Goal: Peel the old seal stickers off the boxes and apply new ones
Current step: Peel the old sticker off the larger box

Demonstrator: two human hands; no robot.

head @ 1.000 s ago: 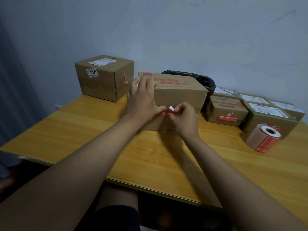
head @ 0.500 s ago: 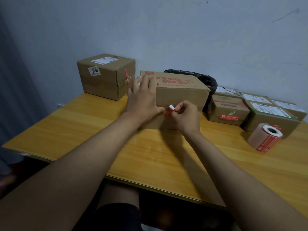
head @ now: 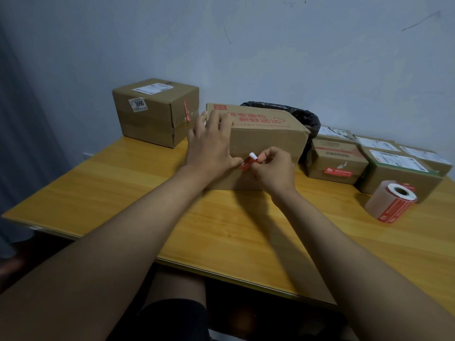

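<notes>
A: Where do the table's edges lie, and what room do the hands have?

B: The wooden table (head: 128, 193) has its near edge running under both forearms and its left corner just below the cube-shaped box (head: 155, 112). Bare tabletop lies between that near edge and the long box (head: 266, 141) at centre.

A: How do the hands stand?

B: The left hand (head: 211, 146) lies flat, fingers straight, pressing the long box's near left corner. The right hand (head: 273, 168) has its fingers curled, pinching the red seal sticker (head: 248, 162) on the box's near face; the sticker's white upper end stands lifted off the cardboard, its lower part beside the left thumb.

A: Which containers show?

B: 1 bin lined with a black bag (head: 302, 119) stands behind the long box; its contents cannot be seen. All boxes are closed.

A: Counts?

B: 2 large boxes, and a cluster of small boxes (head: 337, 163) at right, at least 4. 1 sticker roll (head: 391, 200) lies on its side near the cluster.
</notes>
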